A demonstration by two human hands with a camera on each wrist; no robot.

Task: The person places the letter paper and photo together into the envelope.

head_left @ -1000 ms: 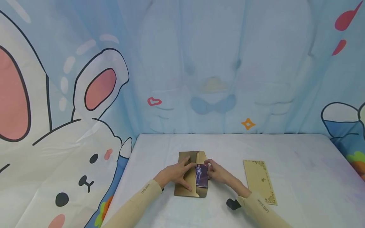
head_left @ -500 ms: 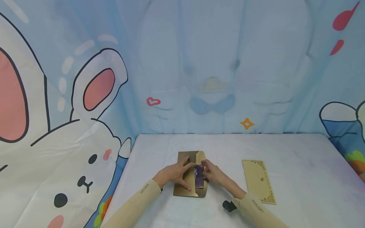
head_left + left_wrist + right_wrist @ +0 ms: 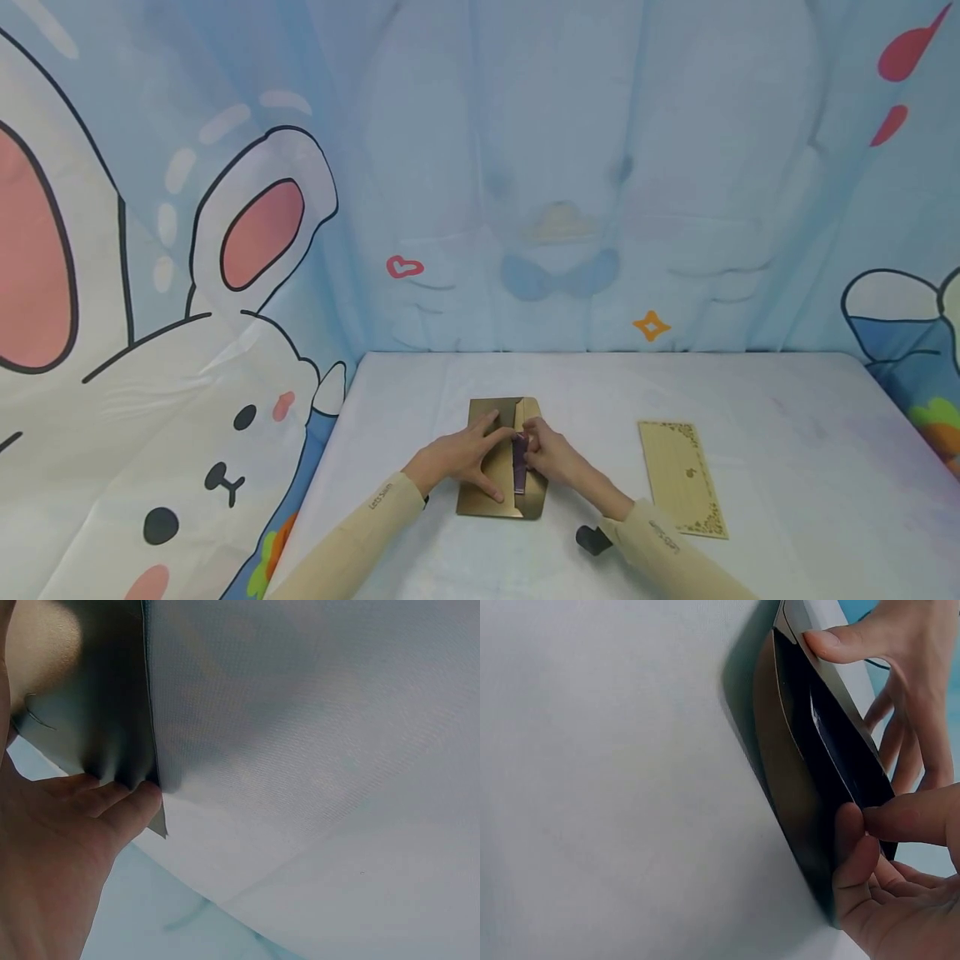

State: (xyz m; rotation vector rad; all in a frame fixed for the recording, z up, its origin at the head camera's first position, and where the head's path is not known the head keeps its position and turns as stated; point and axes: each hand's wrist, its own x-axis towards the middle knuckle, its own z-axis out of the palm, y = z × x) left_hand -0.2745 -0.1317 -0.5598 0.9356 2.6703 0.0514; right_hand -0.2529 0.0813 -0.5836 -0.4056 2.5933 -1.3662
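Observation:
A gold envelope (image 3: 506, 408) lies on the white-covered table, its flap (image 3: 531, 408) unfolded to the right. My left hand (image 3: 457, 458) rests on the envelope with fingers spread, thumb near the opening edge; in the left wrist view its fingertips touch the gold paper (image 3: 75, 742). With thumb and fingers, my right hand (image 3: 555, 454) pinches the edge of a dark purple photo card (image 3: 519, 475). Only a narrow strip of the card shows outside the envelope's mouth. The right wrist view looks into the parted opening (image 3: 802, 727), where the card's thin edge is visible; the rest is hidden inside.
To the right lies a pale gold card (image 3: 682, 475) with ornate corner patterns. A black object (image 3: 592, 540) sits by my right sleeve (image 3: 660, 542). Behind the table (image 3: 787, 450) hangs a light blue cartoon curtain (image 3: 562, 167).
My right hand has moved left with the photo card, which has slid further into the envelope, leaving a narrower strip showing. The left hand and envelope have stayed in place.

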